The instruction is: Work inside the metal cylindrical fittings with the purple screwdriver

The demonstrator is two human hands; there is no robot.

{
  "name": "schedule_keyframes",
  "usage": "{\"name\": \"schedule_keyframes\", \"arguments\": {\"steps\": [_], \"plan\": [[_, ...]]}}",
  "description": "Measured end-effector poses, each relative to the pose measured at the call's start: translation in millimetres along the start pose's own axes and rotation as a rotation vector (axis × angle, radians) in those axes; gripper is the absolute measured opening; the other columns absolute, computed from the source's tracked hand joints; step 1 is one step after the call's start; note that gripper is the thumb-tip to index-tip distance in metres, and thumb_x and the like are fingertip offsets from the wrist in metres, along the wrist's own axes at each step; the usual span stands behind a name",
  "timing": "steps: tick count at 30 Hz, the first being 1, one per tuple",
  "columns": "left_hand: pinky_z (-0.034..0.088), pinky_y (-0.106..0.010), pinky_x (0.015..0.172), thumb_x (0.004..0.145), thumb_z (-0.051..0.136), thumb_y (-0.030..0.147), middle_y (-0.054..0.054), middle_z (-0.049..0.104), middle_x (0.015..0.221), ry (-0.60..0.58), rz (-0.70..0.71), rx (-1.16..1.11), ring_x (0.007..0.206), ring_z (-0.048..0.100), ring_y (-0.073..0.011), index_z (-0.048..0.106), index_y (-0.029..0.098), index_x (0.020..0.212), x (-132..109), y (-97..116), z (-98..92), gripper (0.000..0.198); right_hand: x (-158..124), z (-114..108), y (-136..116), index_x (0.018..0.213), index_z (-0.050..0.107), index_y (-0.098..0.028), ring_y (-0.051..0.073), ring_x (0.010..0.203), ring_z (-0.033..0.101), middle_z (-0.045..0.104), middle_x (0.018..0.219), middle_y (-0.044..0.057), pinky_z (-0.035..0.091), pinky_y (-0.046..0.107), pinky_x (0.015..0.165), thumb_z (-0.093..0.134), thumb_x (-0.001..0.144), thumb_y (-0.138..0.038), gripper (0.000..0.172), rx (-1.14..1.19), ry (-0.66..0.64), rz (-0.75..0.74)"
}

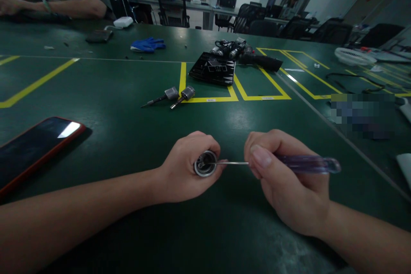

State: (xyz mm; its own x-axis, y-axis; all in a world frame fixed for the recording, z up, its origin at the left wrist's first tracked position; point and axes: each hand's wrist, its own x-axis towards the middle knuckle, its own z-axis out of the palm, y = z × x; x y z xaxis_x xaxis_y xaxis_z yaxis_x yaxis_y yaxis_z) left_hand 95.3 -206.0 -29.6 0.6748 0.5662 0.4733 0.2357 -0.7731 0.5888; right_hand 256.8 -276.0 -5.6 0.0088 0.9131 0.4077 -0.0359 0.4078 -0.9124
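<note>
Right hand [285,184] nearest me, fingers [261,157] closed on a screwdriver [308,164], its shaft reaching into the metal cylinder [203,171] my left hand [183,169] encircles; I judge the work begun, unfinished.

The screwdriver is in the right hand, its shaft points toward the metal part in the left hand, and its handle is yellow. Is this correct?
Only the colour is wrong: the head view shows a translucent purple handle. The right hand holds the screwdriver, its shaft toward the metal part in the left hand.
</note>
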Motion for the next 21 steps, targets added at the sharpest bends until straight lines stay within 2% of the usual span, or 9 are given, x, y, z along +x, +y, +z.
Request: {"name": "schedule_keyframes", "arguments": {"steps": [6, 11, 17, 21], "plan": [[0.039, -0.023, 0.051, 0.076, 0.057, 0.023, 0.002, 0.055, 0.061, 0.002, -0.009, 0.015, 0.056, 0.049, -0.0105, 0.05, 0.018, 0.068, 0.6, 2.2, -0.2, 0.012, -0.6, 0.1, 1.6, 0.067, 0.053, -0.021, 0.011, 0.054, 0.041, 0.044, 0.057, -0.004, 0.031, 0.028, 0.051, 0.053, 0.088, -0.025, 0.021, -0.001, 0.002, 0.062], [0.04, -0.022, 0.052, 0.075, 0.058, 0.021, 0.002, 0.056, 0.062, 0.002, -0.009, 0.016, 0.058, 0.051, -0.0107, 0.05, 0.018, 0.068, -0.1, 0.2, 0.5, 0.011, -0.4, 0.5, 1.9, 0.068, 0.053, -0.021, 0.011, 0.054, 0.041, 0.045, 0.057, -0.003, 0.032, 0.028, 0.051, 0.052, 0.087, -0.024, 0.02, -0.011, 0.023, 0.036], [0.04, -0.023, 0.052, 0.076, 0.058, 0.02, 0.001, 0.055, 0.062, 0.001, 0.004, 0.014, 0.057, 0.05, -0.0108, 0.05, 0.017, 0.069, 0.5, 3.1, -0.4, 0.011, -1.0, -0.5, -0.2, 0.069, 0.053, -0.021, 0.01, 0.055, 0.041, 0.045, 0.059, -0.003, 0.031, 0.028, 0.051, 0.051, 0.089, -0.023, 0.02, -0.042, -0.042, 0.042], [0.04, -0.022, 0.051, 0.075, 0.06, 0.017, 0.002, 0.055, 0.063, 0.006, 0.016, 0.005, 0.056, 0.051, -0.0103, 0.05, 0.017, 0.068, 0.5, 2.9, -0.5, 0.011, -1.0, -0.9, 1.5, 0.067, 0.054, -0.021, 0.011, 0.054, 0.04, 0.045, 0.058, -0.003, 0.031, 0.028, 0.05, 0.053, 0.088, -0.026, 0.021, -0.025, 0.011, 0.092]]}}
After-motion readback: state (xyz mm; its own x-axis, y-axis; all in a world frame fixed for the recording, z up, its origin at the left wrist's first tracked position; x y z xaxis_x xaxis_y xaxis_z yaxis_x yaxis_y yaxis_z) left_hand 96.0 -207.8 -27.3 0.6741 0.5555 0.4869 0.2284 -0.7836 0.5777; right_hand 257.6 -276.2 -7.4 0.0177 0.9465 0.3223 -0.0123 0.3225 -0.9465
